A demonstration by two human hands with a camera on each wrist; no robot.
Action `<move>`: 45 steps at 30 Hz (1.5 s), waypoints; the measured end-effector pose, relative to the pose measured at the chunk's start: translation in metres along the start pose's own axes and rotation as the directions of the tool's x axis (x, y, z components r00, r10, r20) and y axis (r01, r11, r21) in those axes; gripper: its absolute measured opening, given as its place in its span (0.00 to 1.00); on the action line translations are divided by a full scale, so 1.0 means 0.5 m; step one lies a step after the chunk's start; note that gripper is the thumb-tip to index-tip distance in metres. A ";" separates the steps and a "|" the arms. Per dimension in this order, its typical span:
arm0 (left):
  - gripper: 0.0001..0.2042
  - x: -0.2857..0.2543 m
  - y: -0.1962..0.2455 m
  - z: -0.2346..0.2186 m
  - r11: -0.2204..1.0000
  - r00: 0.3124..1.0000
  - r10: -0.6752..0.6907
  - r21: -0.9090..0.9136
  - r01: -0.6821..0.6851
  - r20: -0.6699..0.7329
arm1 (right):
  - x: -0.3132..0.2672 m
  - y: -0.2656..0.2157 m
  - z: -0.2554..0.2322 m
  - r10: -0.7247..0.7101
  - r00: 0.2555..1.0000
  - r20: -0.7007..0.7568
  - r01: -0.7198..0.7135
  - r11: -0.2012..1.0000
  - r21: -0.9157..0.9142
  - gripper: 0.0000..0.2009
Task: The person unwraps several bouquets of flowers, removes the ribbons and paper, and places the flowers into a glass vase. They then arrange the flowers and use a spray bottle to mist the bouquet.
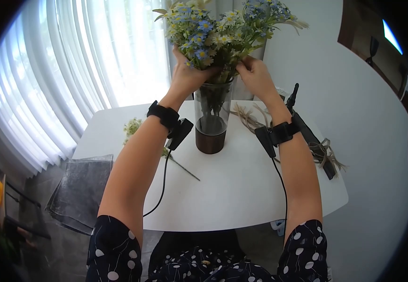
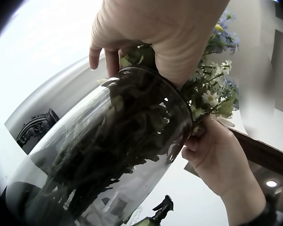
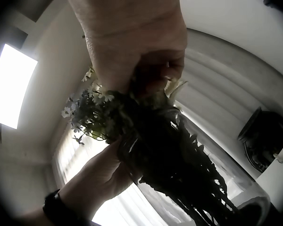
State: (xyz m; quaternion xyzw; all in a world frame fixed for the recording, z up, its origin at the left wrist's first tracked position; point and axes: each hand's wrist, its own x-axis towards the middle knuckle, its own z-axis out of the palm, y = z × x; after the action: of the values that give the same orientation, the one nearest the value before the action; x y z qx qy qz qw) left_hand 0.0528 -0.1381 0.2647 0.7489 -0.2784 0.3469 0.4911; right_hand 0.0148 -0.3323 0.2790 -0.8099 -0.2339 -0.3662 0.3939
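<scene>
A tall clear glass vase with a dark brown base point(image 1: 210, 143) stands upright on the white table point(image 1: 241, 197). Blue and white daisy-like artificial flowers point(image 1: 199, 40) rise from it, their dark leafy stems showing through the glass. My left hand point(image 1: 187, 77) holds the bunch from the left just above the rim, thumb in front and fingers round behind. In the left wrist view, that thumb comes down at the vase's rim point(image 2: 185, 106). On the right side, my right hand point(image 1: 258, 80) pinches a stem low in the bunch; its fingertips are partly hidden among leaves.
A loose sprig of small pale flowers point(image 1: 132, 127) lies left of the vase, partly behind my left forearm. Dried tan stems point(image 1: 247, 117), a long black bar point(image 1: 314, 141) and a tied dried bundle point(image 1: 325, 152) lie at the right. White curtains point(image 1: 119, 51) hang behind.
</scene>
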 end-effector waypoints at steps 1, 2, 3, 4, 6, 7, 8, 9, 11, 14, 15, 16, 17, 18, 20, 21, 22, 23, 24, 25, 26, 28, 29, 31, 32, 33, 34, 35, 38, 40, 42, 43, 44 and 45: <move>0.58 0.001 -0.002 0.001 1.000 1.000 0.006 0.019 -0.006 0.003 | 0.001 -0.002 -0.005 0.008 1.000 -0.018 -0.008 1.000 -0.013 0.13; 0.58 0.002 -0.001 0.002 0.999 1.000 0.012 0.037 -0.012 0.006 | 0.003 -0.004 -0.008 0.007 1.000 -0.018 -0.008 1.000 -0.013 0.13; 0.58 0.002 0.000 0.003 0.999 1.000 0.012 0.036 -0.012 0.007 | 0.007 -0.006 -0.012 0.029 0.998 0.050 -0.026 0.998 -0.060 0.13; 0.59 0.001 0.001 0.004 1.000 1.000 0.000 0.017 0.000 0.005 | 0.009 -0.007 -0.014 0.054 0.992 0.116 -0.042 0.993 -0.108 0.13; 0.59 -0.002 0.010 0.002 1.000 1.000 -0.012 -0.004 0.012 0.005 | 0.003 -0.008 -0.004 0.061 0.978 0.199 -0.038 0.993 -0.115 0.13; 0.58 -0.004 0.014 0.000 0.999 0.999 -0.042 0.025 0.042 0.003 | -0.002 -0.010 0.000 0.067 0.958 0.280 -0.034 0.992 -0.121 0.13; 0.58 -0.004 0.016 0.000 0.996 0.997 -0.072 0.055 0.072 0.001 | -0.008 -0.014 0.001 0.067 0.958 0.280 -0.034 0.992 -0.121 0.13; 0.58 -0.004 0.010 0.003 0.996 0.997 -0.072 0.055 0.071 -0.001 | -0.014 -0.019 0.001 0.085 0.949 0.304 -0.059 0.994 -0.093 0.13; 0.57 -0.006 0.006 0.005 0.999 1.000 -0.028 0.023 0.028 -0.007 | -0.015 -0.015 0.005 0.096 0.940 0.328 -0.079 0.995 -0.062 0.13; 0.57 -0.019 0.025 -0.002 0.997 0.997 -0.073 0.005 0.073 0.007 | -0.021 -0.002 0.012 0.097 0.949 0.300 -0.119 0.991 0.057 0.14; 0.57 -0.022 0.027 -0.002 0.997 0.997 -0.074 0.002 0.074 0.010 | -0.025 -0.009 0.008 0.107 0.947 0.302 -0.128 0.990 0.050 0.14; 0.57 -0.024 0.029 -0.002 0.993 0.993 -0.117 -0.029 0.117 0.013 | -0.031 -0.016 0.004 0.118 0.945 0.304 -0.137 0.990 0.042 0.15; 0.57 -0.026 0.029 -0.002 0.985 0.987 -0.159 -0.061 0.159 0.017 | -0.040 -0.020 0.004 0.120 0.945 0.304 -0.138 0.990 0.038 0.15; 0.57 -0.032 0.021 0.000 0.985 0.987 -0.159 -0.064 0.160 0.017 | -0.053 -0.025 0.004 0.123 0.964 0.235 -0.154 0.981 0.118 0.15; 0.57 -0.055 0.000 0.002 0.973 0.996 0.086 -0.213 -0.088 -0.018 | -0.081 -0.028 0.012 0.130 0.977 0.172 -0.163 0.967 0.196 0.14; 0.57 -0.074 0.013 -0.006 0.974 0.997 0.078 -0.213 -0.082 -0.024 | -0.100 -0.018 0.026 0.135 0.991 0.002 -0.130 0.950 0.284 0.13; 0.57 -0.103 0.026 -0.017 0.967 0.995 -0.098 -0.235 0.101 0.024 | -0.119 -0.011 0.039 0.151 0.975 -0.164 -0.082 0.928 0.364 0.12; 0.56 -0.132 0.035 -0.029 0.927 0.959 -0.273 -0.247 0.283 0.075 | -0.142 -0.005 0.045 0.151 0.977 -0.149 -0.087 0.926 0.367 0.12; 0.54 -0.161 0.021 -0.035 0.941 0.971 -0.236 -0.238 0.239 0.042 | -0.166 0.002 0.049 0.209 0.958 -0.198 -0.099 0.884 0.457 0.11; 0.47 -0.197 0.009 -0.041 0.948 0.968 -0.249 -0.201 0.247 0.018 | -0.189 0.003 0.056 0.274 0.932 -0.237 -0.106 0.832 0.545 0.10; 0.41 -0.229 -0.007 -0.052 0.944 0.959 -0.283 -0.168 0.283 0.027 | -0.210 -0.003 0.066 0.278 0.936 -0.215 -0.118 0.825 0.553 0.10; 0.35 -0.290 -0.043 -0.069 0.931 0.940 -0.342 -0.125 0.342 0.025 | -0.250 -0.015 0.085 0.272 0.955 -0.115 -0.161 0.805 0.571 0.06; 0.30 -0.315 -0.054 -0.081 0.863 0.878 -0.473 -0.160 0.479 0.071 | -0.264 -0.027 0.096 0.272 0.958 -0.093 -0.170 0.797 0.579 0.06; 0.25 -0.359 -0.077 -0.103 0.769 0.791 -0.602 -0.187 0.611 0.107 | -0.285 -0.055 0.118 0.227 0.930 0.289 -0.318 0.892 0.322 0.08; 0.23 -0.374 -0.084 -0.112 0.677 0.722 -0.679 -0.267 0.686 0.131 | -0.292 -0.063 0.128 0.221 0.927 0.303 -0.319 0.890 0.327 0.08; 0.21 -0.387 -0.090 -0.121 0.574 0.649 -0.743 -0.345 0.743 0.164 | -0.296 -0.070 0.137 0.185 0.827 0.530 -0.307 0.940 0.150 0.11; 0.18 -0.400 -0.093 -0.129 0.521 0.621 -0.765 -0.402 0.753 0.172 | -0.301 -0.077 0.146 0.181 0.671 0.720 -0.239 0.971 -0.021 0.13; 0.18 -0.408 -0.098 -0.136 0.521 0.620 -0.767 -0.404 0.752 0.165 | -0.305 -0.086 0.157 0.175 0.668 0.724 -0.235 0.972 -0.018 0.13; 0.17 -0.419 -0.111 -0.143 0.382 0.543 -0.816 -0.518 0.765 0.199 | -0.323 -0.099 0.191 0.283 0.520 0.806 -0.244 0.953 -0.178 0.17; 0.16 -0.422 -0.107 -0.149 0.358 0.537 -0.815 -0.539 0.763 0.217 | -0.343 -0.089 0.215 0.190 0.564 0.803 -0.099 0.982 -0.162 0.16; 0.15 -0.432 -0.111 -0.148 0.353 0.534 -0.813 -0.535 0.768 0.231 | -0.357 -0.075 0.234 0.176 0.577 0.797 -0.116 0.984 -0.133 0.15; 0.14 -0.436 -0.111 -0.147 0.348 0.531 -0.809 -0.523 0.778 0.251 | -0.361 -0.072 0.241 0.168 0.594 0.787 -0.141 0.985 -0.103 0.14; 0.13 -0.437 -0.102 -0.142 0.341 0.527 -0.816 -0.537 0.772 0.239 | -0.361 -0.075 0.241 0.160 0.589 0.792 -0.134 0.986 -0.099 0.14; 0.13 -0.437 -0.099 -0.146 0.341 0.526 -0.819 -0.541 0.769 0.230 | -0.360 -0.079 0.237 0.210 0.587 0.782 -0.215 0.972 -0.099 0.13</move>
State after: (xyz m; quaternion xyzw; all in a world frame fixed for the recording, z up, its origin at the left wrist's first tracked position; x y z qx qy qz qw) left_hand -0.0596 -0.0359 0.0848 0.5829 0.0495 -0.0092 0.8110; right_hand -0.0752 -0.2298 0.1077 -0.9087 -0.2858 0.0765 0.2944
